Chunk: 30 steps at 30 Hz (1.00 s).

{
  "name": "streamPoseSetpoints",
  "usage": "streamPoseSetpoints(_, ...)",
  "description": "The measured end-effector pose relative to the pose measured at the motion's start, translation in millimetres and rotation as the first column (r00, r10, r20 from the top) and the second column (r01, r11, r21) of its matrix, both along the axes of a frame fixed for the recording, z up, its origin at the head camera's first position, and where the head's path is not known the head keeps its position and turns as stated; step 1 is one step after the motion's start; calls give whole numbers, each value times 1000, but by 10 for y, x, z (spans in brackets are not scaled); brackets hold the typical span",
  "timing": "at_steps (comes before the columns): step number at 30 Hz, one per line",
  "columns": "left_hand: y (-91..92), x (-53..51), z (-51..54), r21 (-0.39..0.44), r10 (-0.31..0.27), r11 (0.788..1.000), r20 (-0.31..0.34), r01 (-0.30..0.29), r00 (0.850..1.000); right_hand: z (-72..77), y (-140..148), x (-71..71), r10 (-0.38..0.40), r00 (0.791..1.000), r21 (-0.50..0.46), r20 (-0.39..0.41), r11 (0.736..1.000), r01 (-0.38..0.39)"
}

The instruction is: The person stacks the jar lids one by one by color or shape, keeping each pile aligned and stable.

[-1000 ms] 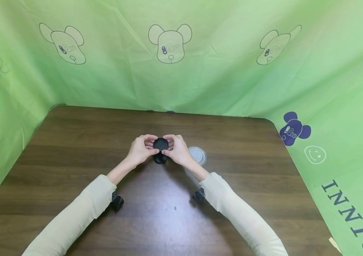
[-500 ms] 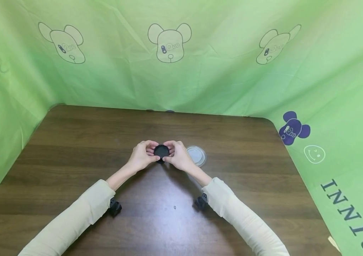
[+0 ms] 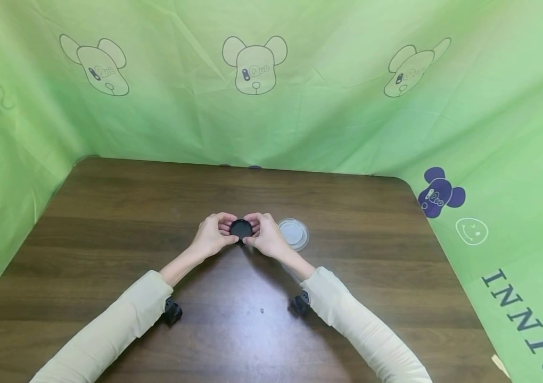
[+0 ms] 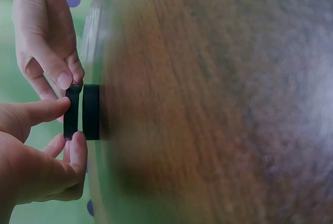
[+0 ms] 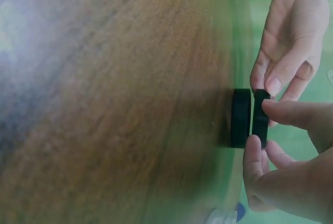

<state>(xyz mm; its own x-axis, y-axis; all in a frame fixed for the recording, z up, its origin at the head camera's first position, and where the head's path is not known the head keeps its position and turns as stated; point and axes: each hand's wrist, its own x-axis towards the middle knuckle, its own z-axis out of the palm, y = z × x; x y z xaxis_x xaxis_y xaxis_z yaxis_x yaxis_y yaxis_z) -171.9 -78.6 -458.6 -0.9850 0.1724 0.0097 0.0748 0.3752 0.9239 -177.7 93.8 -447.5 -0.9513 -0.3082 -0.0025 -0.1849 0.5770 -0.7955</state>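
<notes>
Between both hands is a flat round black lid point(image 3: 241, 229), seen from above in the head view. My left hand point(image 3: 210, 235) pinches its left edge with thumb and fingers, and my right hand point(image 3: 269, 235) pinches the right edge. In the left wrist view, the lid stands just over a short black round container point(image 4: 91, 112) resting on the table. A thin gap shows between the two, so the lid hovers almost parallel to it. The right wrist view shows the same narrow gap. In the head view the lid hides most of the container.
A clear round plastic dish or cover point(image 3: 294, 234) lies on the brown wooden table point(image 3: 132, 223), just right of my right hand. A tiny ring-like speck point(image 3: 262, 311) lies nearer the front. Green printed cloth point(image 3: 180, 117) hangs behind and at both sides.
Both hands have brought the black lid down toward the front, from behind the container to above it. Over the last half second they have barely moved.
</notes>
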Motion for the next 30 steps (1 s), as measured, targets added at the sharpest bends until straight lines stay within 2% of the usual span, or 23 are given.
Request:
streamPoseSetpoints(11, 6, 5, -19, -1, -5, 1000, 27, 5, 1000, -16, 6, 10, -3, 1000, 16, 9, 1000, 3)
streamPoseSetpoints(18, -6, 0, -35, 15, -18, 1000, 18, 17, 1000, 2, 4, 21, 13, 1000, 39, -3, 999, -13)
streamPoseSetpoints(30, -19, 8, -26, -24, -34, 999, 47, 35, 998, -31, 14, 39, 32, 999, 21, -35, 999, -31)
